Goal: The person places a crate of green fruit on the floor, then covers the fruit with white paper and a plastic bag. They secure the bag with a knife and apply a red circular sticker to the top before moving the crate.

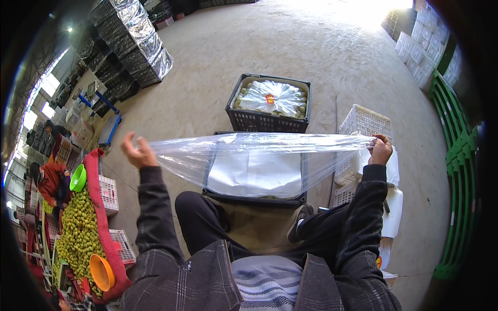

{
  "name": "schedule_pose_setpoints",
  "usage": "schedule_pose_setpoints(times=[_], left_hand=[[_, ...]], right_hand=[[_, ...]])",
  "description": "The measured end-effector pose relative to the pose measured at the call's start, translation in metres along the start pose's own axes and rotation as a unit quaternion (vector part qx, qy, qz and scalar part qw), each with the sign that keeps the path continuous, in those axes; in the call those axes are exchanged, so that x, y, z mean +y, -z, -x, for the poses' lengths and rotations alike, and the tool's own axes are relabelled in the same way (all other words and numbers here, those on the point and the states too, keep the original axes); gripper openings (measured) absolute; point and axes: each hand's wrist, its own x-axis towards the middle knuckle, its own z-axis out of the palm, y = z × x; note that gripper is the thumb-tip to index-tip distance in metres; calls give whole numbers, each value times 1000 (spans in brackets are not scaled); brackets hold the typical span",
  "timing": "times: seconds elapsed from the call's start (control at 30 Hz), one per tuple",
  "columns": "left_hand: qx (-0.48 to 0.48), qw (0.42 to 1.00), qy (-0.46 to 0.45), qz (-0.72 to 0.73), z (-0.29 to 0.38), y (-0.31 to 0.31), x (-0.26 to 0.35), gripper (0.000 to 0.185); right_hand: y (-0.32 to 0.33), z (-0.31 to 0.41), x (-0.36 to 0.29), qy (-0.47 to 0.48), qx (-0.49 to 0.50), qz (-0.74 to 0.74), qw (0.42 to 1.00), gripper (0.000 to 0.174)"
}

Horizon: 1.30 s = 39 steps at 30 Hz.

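My right hand [380,149] grips the bunched end of a sheet of clear plastic film [249,143]. The film stretches across to my left hand [139,151], where it narrows against the finger side. That hand is slightly blurred, with some fingers spread, and the exact hold is hard to see. Beneath the film, between my feet, stands a black plastic crate [255,200]. White paper [255,169] covers its top, and the film hangs down over it; whatever lies under the paper is hidden.
Just beyond stands a black crate [268,120] of green fruit under gathered film with a red-and-yellow sticker. White baskets [365,120] and paper sheets [392,214] are at right, green racks [455,167] farther out. Left are a fruit-covered table [79,221], a co-worker [54,180] and a platform scale [110,129].
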Motion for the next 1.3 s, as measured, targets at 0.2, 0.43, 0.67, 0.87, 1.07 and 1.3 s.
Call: schedule_pose_setpoints(times=[0.2, 0.43, 0.67, 0.87, 1.07, 1.3], left_hand=[[-460, 824, -323, 73, 99, -33, 225, 106], [-435, 871, -214, 82, 104, -81, 195, 12], [-390, 886, -150, 199, 109, -85, 189, 21], [-398, 876, -113, 248, 101, -83, 180, 10], [-551, 713, 148, 408, 104, -101, 190, 26], [-528, 698, 103, 473, 134, -119, 216, 21]], right_hand=[[-3, -2, -9, 78, 33, 43, 995, 27], [-76, 68, -62, 426, 83, 344, 833, 30], [-202, 212, -6, 428, -490, 384, 655, 88], [-220, 201, 5, 449, -419, 483, 624, 9], [-229, 219, 1, 433, -382, 411, 705, 4], [-249, 238, 1, 353, -509, 303, 725, 19]])
